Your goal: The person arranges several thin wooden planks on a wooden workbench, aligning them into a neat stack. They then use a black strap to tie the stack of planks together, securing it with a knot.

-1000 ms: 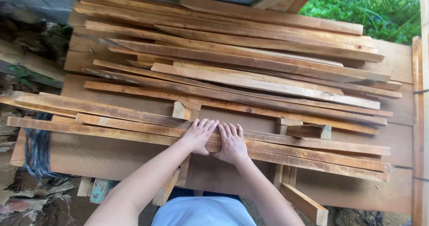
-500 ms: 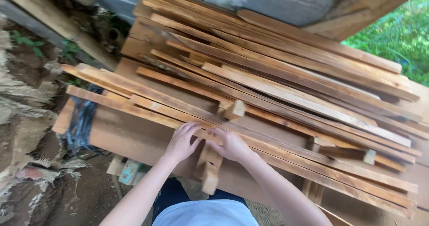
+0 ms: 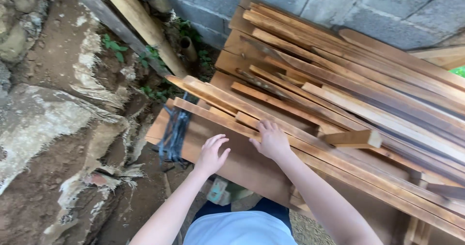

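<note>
A stack of long reddish-brown wooden slats (image 3: 348, 99) lies on a wide brown board (image 3: 242, 162) in front of me. My right hand (image 3: 271, 139) rests palm down on the nearest slat (image 3: 310, 150), fingers spread over its edge. My left hand (image 3: 212, 154) hovers over or lightly touches the bare board just left of that slat, fingers apart and holding nothing. A short wood block (image 3: 353, 138) sits on the slats to the right of my right hand.
A grey concrete block wall (image 3: 339, 7) stands behind the stack. Two poles (image 3: 140, 27) lean at the upper left. Bare earth and rocks (image 3: 53, 128) fill the left side. Dark strapping (image 3: 174, 128) hangs over the board's left end.
The view has swung left and the stack now runs diagonally. My hands have moved apart: the left has come off the slats onto the board, the right stays on the near slat.
</note>
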